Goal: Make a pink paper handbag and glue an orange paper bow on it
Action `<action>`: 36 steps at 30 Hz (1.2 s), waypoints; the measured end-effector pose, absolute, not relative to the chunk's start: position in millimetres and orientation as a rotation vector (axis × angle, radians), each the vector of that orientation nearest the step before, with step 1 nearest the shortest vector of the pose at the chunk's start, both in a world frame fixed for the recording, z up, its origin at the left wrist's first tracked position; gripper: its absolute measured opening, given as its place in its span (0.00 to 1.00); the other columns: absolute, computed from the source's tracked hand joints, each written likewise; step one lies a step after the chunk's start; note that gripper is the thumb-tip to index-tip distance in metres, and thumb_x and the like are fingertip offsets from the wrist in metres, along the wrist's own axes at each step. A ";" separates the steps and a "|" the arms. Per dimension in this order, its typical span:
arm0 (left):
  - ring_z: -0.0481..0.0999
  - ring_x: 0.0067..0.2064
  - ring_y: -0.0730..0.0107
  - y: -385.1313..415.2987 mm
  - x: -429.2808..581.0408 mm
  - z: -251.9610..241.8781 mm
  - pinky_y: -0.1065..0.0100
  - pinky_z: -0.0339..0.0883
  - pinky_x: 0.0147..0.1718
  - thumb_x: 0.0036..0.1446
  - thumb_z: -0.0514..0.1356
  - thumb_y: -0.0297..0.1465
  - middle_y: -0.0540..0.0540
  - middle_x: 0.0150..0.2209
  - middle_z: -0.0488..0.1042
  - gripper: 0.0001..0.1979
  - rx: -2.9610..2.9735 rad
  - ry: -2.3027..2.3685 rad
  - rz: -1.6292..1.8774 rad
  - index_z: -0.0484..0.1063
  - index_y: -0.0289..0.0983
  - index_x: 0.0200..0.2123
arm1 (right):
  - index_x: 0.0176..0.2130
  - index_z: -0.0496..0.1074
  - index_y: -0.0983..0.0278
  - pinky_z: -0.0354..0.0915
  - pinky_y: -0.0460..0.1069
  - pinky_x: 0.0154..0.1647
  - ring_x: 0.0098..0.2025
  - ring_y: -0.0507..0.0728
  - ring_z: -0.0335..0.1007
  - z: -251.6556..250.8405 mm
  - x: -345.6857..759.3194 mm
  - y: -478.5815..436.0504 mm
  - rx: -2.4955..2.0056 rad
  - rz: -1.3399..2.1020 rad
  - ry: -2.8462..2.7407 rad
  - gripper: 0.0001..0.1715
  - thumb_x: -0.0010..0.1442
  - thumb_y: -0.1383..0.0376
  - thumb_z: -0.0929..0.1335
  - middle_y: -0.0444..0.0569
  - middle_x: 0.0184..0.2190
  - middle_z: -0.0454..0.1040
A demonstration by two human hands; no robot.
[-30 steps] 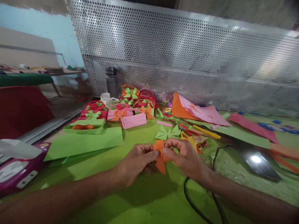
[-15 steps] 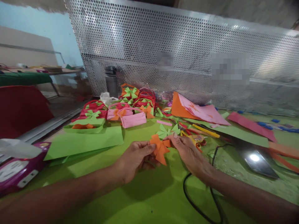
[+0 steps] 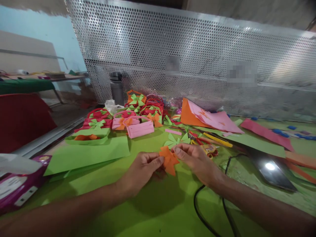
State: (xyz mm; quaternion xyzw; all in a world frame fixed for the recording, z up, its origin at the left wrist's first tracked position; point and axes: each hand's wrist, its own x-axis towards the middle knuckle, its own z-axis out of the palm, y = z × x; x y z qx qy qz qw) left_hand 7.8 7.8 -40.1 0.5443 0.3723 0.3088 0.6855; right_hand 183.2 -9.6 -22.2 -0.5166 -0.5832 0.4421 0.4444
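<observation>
An orange paper bow (image 3: 169,160) is held above the green table, its pointed tails hanging down. My left hand (image 3: 145,167) pinches its left edge between thumb and fingers. The fingers of my right hand (image 3: 192,159) are closed on its upper right edge, covering part of that side. Just behind the hands lies a light green paper bow (image 3: 177,139). Farther back stands a pink paper handbag (image 3: 140,129), and to its left is a red paper bag (image 3: 97,123) bearing a green bow.
Green paper sheets (image 3: 89,154) lie at left, near a purple power strip (image 3: 22,184). A black cable (image 3: 197,200) loops at front right beside a dark phone-like slab (image 3: 271,171). Behind are a yellow cutter (image 3: 218,139), a grey bottle (image 3: 117,90) and a perforated metal panel (image 3: 153,42).
My right hand has shifted left, closer over the orange bow. The bow's flap that stuck out to the right now barely shows. The left hand keeps its hold.
</observation>
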 end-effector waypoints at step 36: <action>0.75 0.26 0.72 19.5 4.3 -30.5 0.71 0.70 0.25 0.43 0.66 0.30 0.48 0.26 0.77 0.09 0.908 0.870 0.818 0.72 0.34 0.29 | 0.41 0.71 0.63 0.59 0.51 0.30 0.29 0.61 0.71 4.6 266.3 3.6 -2.081 -0.148 -1.929 0.20 0.51 0.55 0.67 0.50 0.21 0.73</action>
